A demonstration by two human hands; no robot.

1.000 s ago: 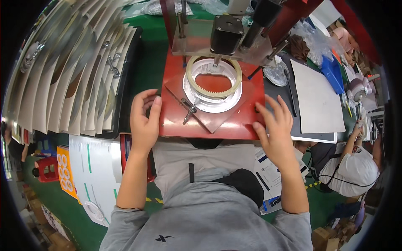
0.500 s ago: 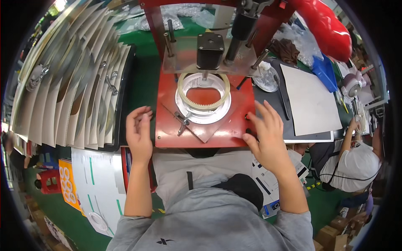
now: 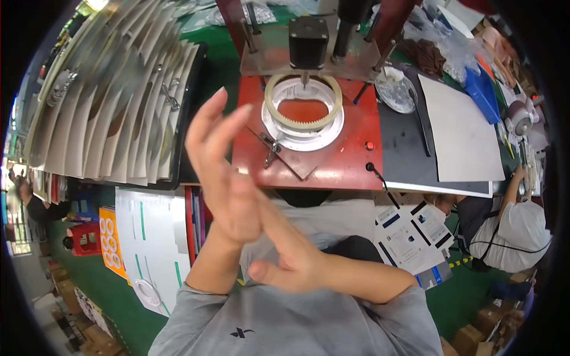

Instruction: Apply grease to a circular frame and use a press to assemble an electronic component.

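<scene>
My left hand [image 3: 221, 172] is raised in front of the red machine base [image 3: 344, 172], fingers stretched and apart, holding nothing. Against its palm, near the wrist, lies my right hand [image 3: 297, 258] with straight fingers and the thumb sticking out; nothing shows in it. On the base sits a round white holder [image 3: 309, 143], and a cream-coloured ring with inner teeth [image 3: 304, 125] rests in it, partly tilted. Above the ring hangs a black motor [image 3: 309, 43] on a clear plate [image 3: 270, 64]. A small metal toggle clamp [image 3: 271, 155] is beside the holder.
To the left stands a rack of cardboard dividers [image 3: 113, 118] with rings between them. A red button [image 3: 369, 146] is on the base's right side. Farther right lie a clear round dish [image 3: 396, 95], a pale board [image 3: 463, 136] and a blue tray [image 3: 482, 95]. Another person [image 3: 516, 237] sits at right.
Both hands have left the machine base's two sides and come together in front of it, left hand raised, right hand against it. The view has shifted, so the machine appears higher.
</scene>
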